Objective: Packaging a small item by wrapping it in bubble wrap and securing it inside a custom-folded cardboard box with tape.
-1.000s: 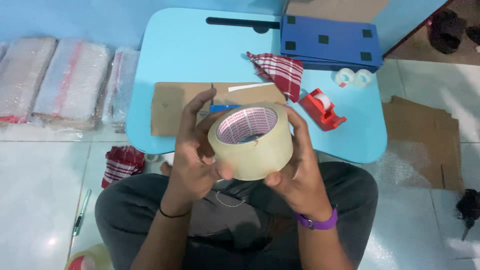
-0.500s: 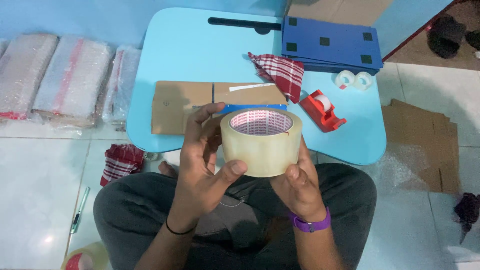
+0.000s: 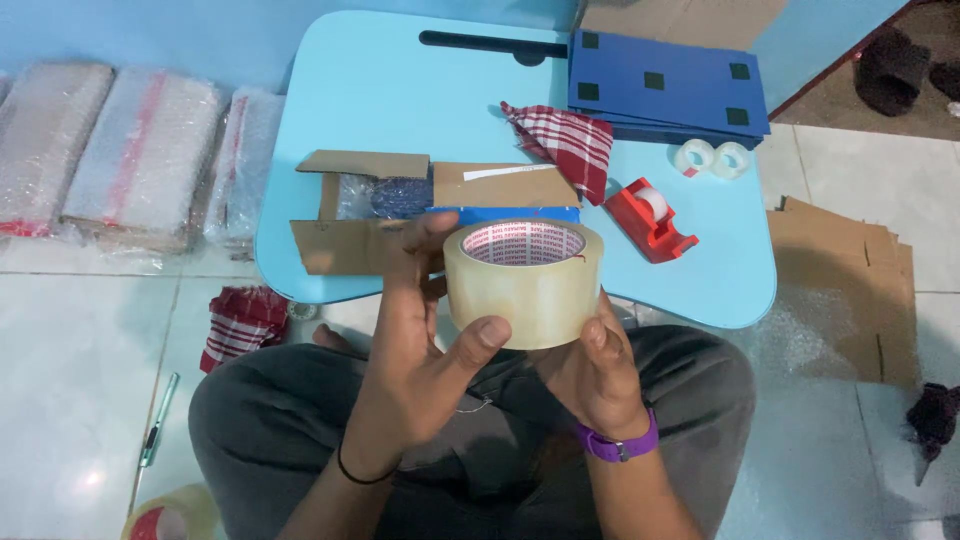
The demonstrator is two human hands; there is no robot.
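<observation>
Large roll of clear packing tape held up over the lap, just in front of the near edge of the light blue table. Left hand grasping the roll from its left side, thumb pressed on the outer face, fingers behind. Right hand cupping the roll from below and from the right, fingers closed on it.

Judged step: turning the roll and feeling with the thumb for the loose end of the tape; end not visible here. Next move probably calls for a fingernail under the end and a slow peel, with the other hand keeping the roll steady.

Just beyond the hands, an open cardboard box with a wrapped item inside, close to the table edge. Further to the right of the right hand, a red tape dispenser and a red checked cloth. Free room above the lap, enough for pulling tape; little room forward, because the box sits near.
</observation>
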